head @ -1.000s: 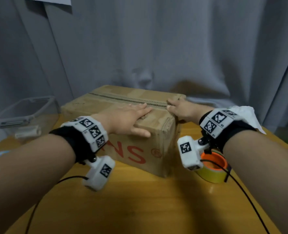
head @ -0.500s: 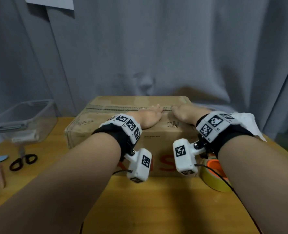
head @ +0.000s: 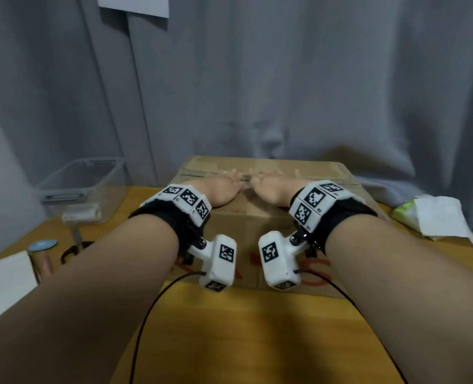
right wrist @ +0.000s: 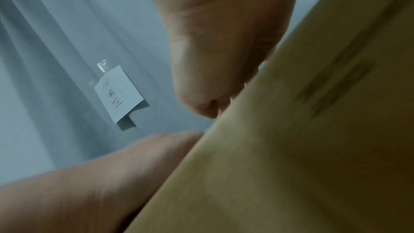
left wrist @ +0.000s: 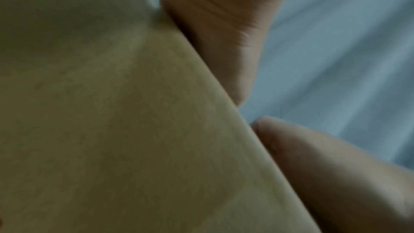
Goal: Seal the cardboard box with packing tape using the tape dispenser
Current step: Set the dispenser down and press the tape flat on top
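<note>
While both palms press the box [head: 257,217] flaps down, keep the seam shut and level so tape can lie flat. Left hand [head: 221,189] and right hand [head: 271,189] lie spread on the box top, fingertips at the seam, nearly touching. Box sits mid-table [head: 257,328] beneath them. No dispenser in sight.

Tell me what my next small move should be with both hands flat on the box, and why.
Probably keep the left hand pressing the cardboard box flaps down and lift the right hand to fetch the tape dispenser. Both hands lie flat along the top seam, which looks closed, and neither holds a dispenser; none is visible in this view.
</note>
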Available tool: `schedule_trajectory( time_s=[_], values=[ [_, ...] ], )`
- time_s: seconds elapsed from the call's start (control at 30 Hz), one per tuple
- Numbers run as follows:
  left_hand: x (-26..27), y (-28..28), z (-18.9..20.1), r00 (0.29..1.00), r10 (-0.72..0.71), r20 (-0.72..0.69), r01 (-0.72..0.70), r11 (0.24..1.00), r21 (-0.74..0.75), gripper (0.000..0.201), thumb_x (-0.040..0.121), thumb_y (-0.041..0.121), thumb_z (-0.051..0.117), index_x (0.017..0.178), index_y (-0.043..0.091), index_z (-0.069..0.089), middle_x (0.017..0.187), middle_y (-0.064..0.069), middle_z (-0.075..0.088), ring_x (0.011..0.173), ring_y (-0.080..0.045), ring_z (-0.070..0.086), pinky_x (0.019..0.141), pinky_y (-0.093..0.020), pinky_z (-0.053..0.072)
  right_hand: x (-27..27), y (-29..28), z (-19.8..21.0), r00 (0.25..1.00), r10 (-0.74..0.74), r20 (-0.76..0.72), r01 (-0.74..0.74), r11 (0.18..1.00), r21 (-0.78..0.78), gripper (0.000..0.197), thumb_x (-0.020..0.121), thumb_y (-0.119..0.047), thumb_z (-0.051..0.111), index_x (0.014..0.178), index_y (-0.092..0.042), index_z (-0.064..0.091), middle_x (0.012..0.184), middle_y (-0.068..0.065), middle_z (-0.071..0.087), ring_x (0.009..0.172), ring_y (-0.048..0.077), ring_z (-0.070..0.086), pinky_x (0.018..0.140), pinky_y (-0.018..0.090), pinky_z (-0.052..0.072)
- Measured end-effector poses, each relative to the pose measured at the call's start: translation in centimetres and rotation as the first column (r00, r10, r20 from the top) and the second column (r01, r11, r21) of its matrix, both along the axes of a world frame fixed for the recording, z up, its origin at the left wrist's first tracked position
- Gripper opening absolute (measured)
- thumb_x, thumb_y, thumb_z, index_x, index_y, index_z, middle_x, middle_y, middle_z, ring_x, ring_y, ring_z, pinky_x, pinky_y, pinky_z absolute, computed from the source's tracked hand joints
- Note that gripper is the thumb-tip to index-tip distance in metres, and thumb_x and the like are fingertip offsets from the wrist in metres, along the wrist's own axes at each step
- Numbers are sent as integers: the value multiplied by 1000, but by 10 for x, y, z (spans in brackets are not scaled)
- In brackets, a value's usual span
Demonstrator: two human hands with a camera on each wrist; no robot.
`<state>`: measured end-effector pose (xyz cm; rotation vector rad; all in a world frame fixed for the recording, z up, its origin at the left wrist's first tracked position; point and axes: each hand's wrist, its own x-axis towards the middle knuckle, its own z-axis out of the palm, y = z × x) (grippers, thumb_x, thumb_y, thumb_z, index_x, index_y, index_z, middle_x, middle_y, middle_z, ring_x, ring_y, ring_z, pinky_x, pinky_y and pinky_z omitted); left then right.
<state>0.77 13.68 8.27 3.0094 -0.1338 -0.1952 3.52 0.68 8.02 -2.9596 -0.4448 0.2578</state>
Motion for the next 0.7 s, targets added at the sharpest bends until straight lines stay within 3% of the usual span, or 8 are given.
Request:
schedule_trajectory(
  time_s=[0.07,0.13,0.23,0.33,0.4,0.57,0.7],
  values=[
    [0,11,-1,1000,-4,17,5,999,-33,47,105,24,14,149,9,19,158,-8,13,145,-20,13,106,-17,8,0,21,-3,998,64,-23,-64,998,16,54,100,-41,8,151,-27,9,160,2,5,147,27,6,113,56,-1],
    [1,30,-3,999,32,20,-31,999,-39,49,104,30,15,148,11,26,156,-9,21,143,-22,20,111,-24,12,6,25,-9,998,52,-28,-52,999,10,54,98,-41,11,150,-30,9,160,0,2,147,27,5,113,59,0],
    [-2,67,-7,989,134,66,-130,989,-67,55,102,43,17,143,13,37,150,-10,36,137,-26,33,111,-32,21,13,16,-13,998,34,-47,-32,998,46,52,98,-43,7,150,-35,6,160,-6,-3,147,21,0,114,56,-2],
    [-8,91,-7,984,140,114,-128,986,-107,52,102,40,17,142,16,40,147,-10,40,135,-26,36,109,-31,24,13,11,-11,997,76,-30,-75,996,56,51,100,-43,5,150,-37,7,160,-7,-2,147,19,-1,115,53,-4],
    [-10,96,-8,984,142,108,-124,979,-163,50,103,37,19,142,13,40,148,-10,38,137,-24,33,109,-29,23,13,10,-10,995,89,-33,-88,995,43,50,100,-41,6,150,-37,8,160,-6,-1,147,19,-1,115,54,-3],
    [-4,96,-10,981,191,44,-175,955,-241,51,103,29,26,149,9,19,158,-8,8,145,-21,11,111,-22,9,14,10,-8,992,124,-30,-123,992,12,51,101,-40,17,151,-35,10,160,-4,-1,147,19,0,116,55,-2],
    [9,97,-7,967,251,-38,-253,940,-228,50,103,30,24,148,8,18,157,-14,15,143,-26,19,113,-28,14,14,13,-8,991,136,-9,-137,990,-17,52,100,-40,20,151,-34,10,160,-3,-1,147,20,0,115,58,0]
  ],
)
